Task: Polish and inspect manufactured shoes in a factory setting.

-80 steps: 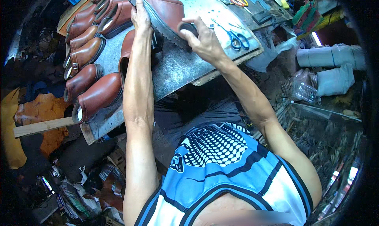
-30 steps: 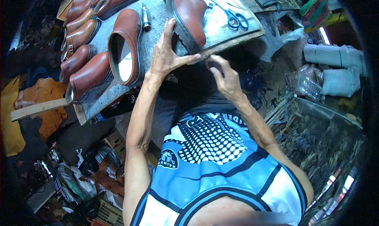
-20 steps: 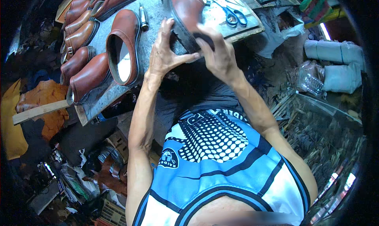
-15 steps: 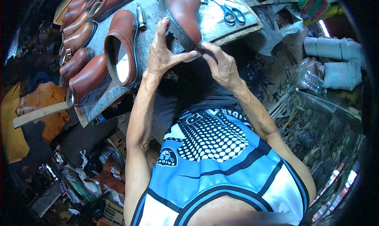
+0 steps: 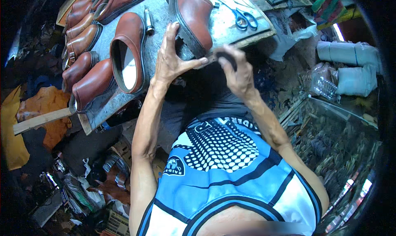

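A reddish-brown leather shoe [image 5: 196,19] with a dark sole lies tilted at the table's near edge. My left hand [image 5: 168,61] braces it, fingers stretched along the sole side and thumb reaching right below the shoe's near end. Just right of that thumb, my right hand [image 5: 239,73] is closed on a dark curved strip [image 5: 227,58], blurred by motion. What the strip is made of cannot be made out. Left of my left hand rests a matching brown clog [image 5: 130,34], its opening showing a pale insole.
Several brown shoes [image 5: 84,38] line the table's left side. A metal-ended tool [image 5: 149,21] lies beside the clog, and blue-handled scissors [image 5: 245,19] lie at the right. A wooden slat [image 5: 43,119] juts out left. Wrapped rolls [image 5: 346,50] stand at the far right.
My right hand has moved slightly right and down from the shoe's near end, and the dark strip now shows in it. The left hand and shoe have barely shifted.
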Tool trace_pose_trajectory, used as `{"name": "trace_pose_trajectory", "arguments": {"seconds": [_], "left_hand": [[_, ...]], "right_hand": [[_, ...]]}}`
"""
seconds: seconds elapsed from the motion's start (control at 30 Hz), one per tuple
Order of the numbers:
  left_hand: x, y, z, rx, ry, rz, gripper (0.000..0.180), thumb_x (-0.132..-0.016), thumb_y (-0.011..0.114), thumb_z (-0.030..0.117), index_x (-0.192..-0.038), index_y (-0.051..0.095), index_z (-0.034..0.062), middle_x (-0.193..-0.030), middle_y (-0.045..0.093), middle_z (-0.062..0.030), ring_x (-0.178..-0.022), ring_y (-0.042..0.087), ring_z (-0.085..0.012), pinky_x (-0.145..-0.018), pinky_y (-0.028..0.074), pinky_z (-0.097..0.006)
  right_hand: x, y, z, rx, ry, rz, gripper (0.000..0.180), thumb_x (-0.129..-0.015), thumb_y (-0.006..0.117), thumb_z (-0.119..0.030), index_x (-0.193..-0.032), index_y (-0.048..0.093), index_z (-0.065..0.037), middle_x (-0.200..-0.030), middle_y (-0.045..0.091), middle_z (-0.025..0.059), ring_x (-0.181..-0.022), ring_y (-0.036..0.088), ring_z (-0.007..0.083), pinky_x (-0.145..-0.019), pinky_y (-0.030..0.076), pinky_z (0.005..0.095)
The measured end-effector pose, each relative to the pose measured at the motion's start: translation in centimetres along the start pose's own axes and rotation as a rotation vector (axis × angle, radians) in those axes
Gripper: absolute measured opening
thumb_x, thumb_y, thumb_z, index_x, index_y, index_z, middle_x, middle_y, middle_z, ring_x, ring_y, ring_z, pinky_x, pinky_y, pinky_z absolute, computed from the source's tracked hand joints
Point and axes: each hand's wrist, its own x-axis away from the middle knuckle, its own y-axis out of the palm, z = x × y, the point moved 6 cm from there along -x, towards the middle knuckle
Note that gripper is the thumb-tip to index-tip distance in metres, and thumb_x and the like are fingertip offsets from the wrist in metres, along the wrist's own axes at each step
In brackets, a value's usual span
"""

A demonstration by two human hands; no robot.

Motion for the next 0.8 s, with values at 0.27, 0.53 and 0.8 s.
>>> {"name": "trace_pose_trajectory", "arguments": {"seconds": [0.27,0.53,0.8], "left_hand": [[0.0,0.4,0.6,0.047,-0.03,-0.009,0.128,-0.052,0.097,0.052,-0.153,0.029,0.0103,-0.149,0.039,-0.0354,-0.135,0.047,-0.0489,-0.111,0.045,-0.051],[0.4,-0.2,0.7,0.113,-0.079,-0.017,0.128,-0.053,0.097,0.051,-0.153,0.029,0.0109,-0.15,0.038,-0.0358,-0.138,0.044,-0.0485,-0.112,0.043,-0.051],[-0.3,0.0,1.0,0.022,-0.004,0.008,0.13,-0.052,0.097,0.051,-0.154,0.027,0.0129,-0.151,0.038,-0.0335,-0.138,0.045,-0.0482,-0.112,0.044,-0.051]], "right_hand": [[-0.6,0.4,-0.5,-0.028,-0.076,0.0,0.048,-0.092,0.067,0.003,-0.134,0.048,-0.007,-0.112,0.071,0.0205,-0.102,0.073,0.0351,-0.079,0.062,0.0399],[-5.7,0.2,-4.3,-0.014,-0.066,-0.009,0.047,-0.09,0.069,0.003,-0.132,0.049,-0.005,-0.115,0.07,0.0195,-0.099,0.073,0.0363,-0.08,0.061,0.0405],[1.4,-0.5,-0.5,-0.002,0.023,-0.01,0.046,-0.091,0.068,0.003,-0.133,0.05,-0.003,-0.117,0.07,0.0212,-0.107,0.071,0.0356,-0.088,0.059,0.0407]]}}
